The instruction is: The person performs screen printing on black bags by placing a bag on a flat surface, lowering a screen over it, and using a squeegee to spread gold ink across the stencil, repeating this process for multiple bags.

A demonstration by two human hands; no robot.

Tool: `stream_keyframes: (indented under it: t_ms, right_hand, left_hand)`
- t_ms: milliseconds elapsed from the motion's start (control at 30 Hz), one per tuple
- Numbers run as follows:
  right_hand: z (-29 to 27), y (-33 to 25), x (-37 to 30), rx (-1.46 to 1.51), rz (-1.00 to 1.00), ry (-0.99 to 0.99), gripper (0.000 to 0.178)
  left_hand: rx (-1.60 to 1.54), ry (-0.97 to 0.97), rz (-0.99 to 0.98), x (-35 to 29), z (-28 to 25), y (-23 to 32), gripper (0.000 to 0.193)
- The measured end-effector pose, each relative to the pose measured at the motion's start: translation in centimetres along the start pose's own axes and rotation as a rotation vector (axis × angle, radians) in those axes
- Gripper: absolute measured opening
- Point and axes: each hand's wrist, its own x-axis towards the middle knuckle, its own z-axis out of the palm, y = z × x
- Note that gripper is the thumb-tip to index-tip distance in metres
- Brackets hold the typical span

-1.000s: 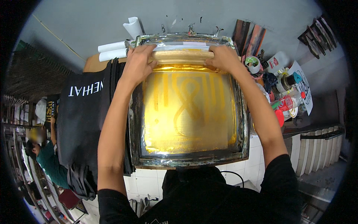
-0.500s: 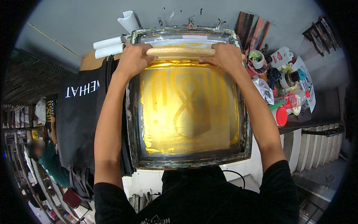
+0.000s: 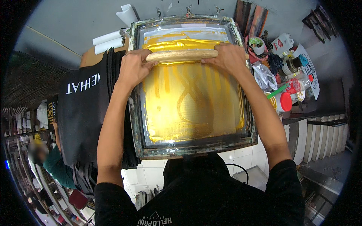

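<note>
Head view: over a gold-smeared translucent mesh (image 3: pixel 162 109) in a dark, paint-crusted rectangular frame (image 3: pixel 196 149), a person's bare left hand (image 3: pixel 136 64) and right hand (image 3: pixel 230 58) grip a pale wooden bar (image 3: pixel 181 55), fingers closed around it toward either end, neither hand clearly nearer. Its long axis runs left to right across the frame's far half, with a glossy yellow-gold ink ridge (image 3: pixel 188 43) just beyond.

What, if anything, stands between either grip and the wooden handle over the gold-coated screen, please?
Nothing visible does: the left grip and right grip both close directly on the wooden handle, with its middle showing between them above the gold-coated screen.
</note>
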Motion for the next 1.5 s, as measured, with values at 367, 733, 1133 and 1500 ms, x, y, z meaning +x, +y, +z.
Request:
stream_keyframes:
  t_ms: [367, 733, 1133, 1500]
  right_hand:
    - [-0.8, -1.7, -7.8, 0.017, -0.008, -0.019, 0.069]
    - [-2.3, -4.1, -18.6, 0.135, -0.024, -0.010, 0.044]
    - [-1.2, -5.8, -26.0, 0.145, -0.046, 0.086, 0.035]
    - [-3.8, -5.5, -26.8, 0.252, -0.154, 0.348, 0.031]
  left_hand:
    - [-0.005, 0.025, -0.004, -7.5, -0.7, 3.8, 0.024]
    - [-0.014, -0.102, -0.083, -17.2, -2.4, 8.8, 0.022]
    - [-0.081, -0.023, -0.036, -24.8, -2.1, 10.9, 0.053]
    - [0.082, 0.367, -0.025, -30.9, 1.2, 7.0, 0.142]
